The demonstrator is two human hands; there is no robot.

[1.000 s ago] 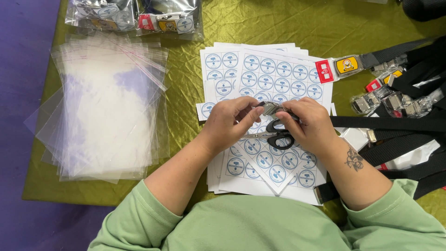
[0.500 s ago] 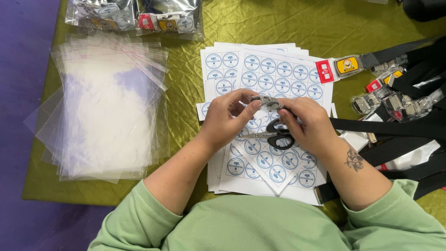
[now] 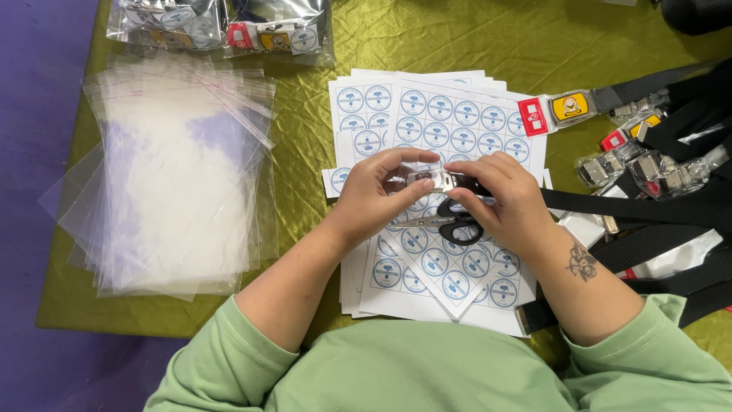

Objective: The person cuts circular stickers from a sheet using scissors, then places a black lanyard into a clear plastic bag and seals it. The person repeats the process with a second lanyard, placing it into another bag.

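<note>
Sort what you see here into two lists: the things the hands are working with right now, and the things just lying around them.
In hand:
- left hand and right hand, both gripping a small metal buckle
- black strap running from the buckle

Lying about:
- scissors, on the sticker sheets
- sheets of round stickers
- pile of clear bags
- other buckles at the right
- packed bags at the top

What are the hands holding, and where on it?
Both hands, left hand and right hand, pinch a small metal buckle by its two ends.
</note>
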